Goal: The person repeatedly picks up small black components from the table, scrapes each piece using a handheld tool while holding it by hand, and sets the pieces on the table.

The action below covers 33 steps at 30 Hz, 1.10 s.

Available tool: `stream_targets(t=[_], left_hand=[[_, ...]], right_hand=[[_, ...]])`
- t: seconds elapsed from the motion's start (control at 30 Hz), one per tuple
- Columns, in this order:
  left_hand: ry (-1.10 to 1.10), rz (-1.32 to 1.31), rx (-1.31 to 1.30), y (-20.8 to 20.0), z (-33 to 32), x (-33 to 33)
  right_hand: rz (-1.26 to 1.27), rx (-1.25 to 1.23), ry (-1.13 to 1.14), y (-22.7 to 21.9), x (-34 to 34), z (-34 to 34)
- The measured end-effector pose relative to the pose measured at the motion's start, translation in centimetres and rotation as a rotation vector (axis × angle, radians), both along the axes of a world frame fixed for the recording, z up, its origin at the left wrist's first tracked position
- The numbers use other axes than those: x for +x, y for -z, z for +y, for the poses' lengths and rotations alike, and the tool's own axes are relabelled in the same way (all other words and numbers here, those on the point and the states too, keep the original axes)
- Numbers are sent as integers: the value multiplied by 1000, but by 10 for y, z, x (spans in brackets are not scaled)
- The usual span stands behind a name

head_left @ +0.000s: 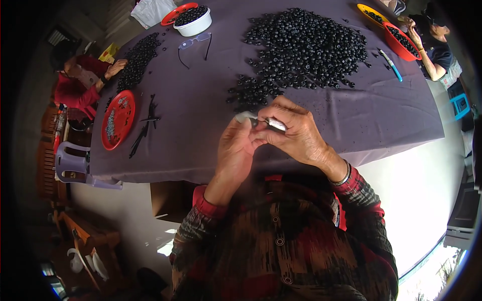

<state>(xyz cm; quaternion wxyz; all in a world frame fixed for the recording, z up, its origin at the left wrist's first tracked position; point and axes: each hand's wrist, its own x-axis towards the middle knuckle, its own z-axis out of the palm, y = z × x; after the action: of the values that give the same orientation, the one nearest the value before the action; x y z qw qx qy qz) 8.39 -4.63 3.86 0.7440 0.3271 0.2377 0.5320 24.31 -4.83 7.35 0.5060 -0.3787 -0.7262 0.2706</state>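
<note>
My left hand (234,145) and my right hand (296,130) meet in front of me, just above the near part of the table. Between the left fingertips is a small black round piece (254,122), partly covered by the fingers. Something whitish (244,116) wraps or sits at the tip of a left finger. In the closed right fingers is a slim tool with a silvery-white handle (276,124), its tip pointing at the black piece. Just beyond my hands spreads a large heap of small black round pieces (311,47).
On the purple tablecloth (201,105) lie glasses (195,44), a blue-handled cutter (390,65), dark strips (144,123), a red plate (131,123) and a white bowl (195,29). A red bowl (409,50) stands right. People (75,90) sit at both sides.
</note>
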Motion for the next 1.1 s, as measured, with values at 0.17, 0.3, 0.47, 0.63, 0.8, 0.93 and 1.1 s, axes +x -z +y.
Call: stream_targets(t=[0.17,0.3,0.47,0.63,0.8,0.93,1.1], left_hand=[[40,113,-15,-5,-11,0],[92,123,2,-5,-13,-6],[148,159,31,1,-12,-20],[236,126,17,1,-11,-22],[263,44,-96,-3,-16,-16],[306,145,-36,-3,-13,-18],[327,72,-49,2,-15,-17]], right_hand=[[-26,49,-5,10,0,-5],[-33,21,-42,7,4,-9],[-28,-33,-155,0,5,-14],[-34,-59,-144,-1,5,-17],[-49,-65,-166,5,9,-15],[152,-300,-343,10,11,-14],[436,-630,-515,7,11,-13]])
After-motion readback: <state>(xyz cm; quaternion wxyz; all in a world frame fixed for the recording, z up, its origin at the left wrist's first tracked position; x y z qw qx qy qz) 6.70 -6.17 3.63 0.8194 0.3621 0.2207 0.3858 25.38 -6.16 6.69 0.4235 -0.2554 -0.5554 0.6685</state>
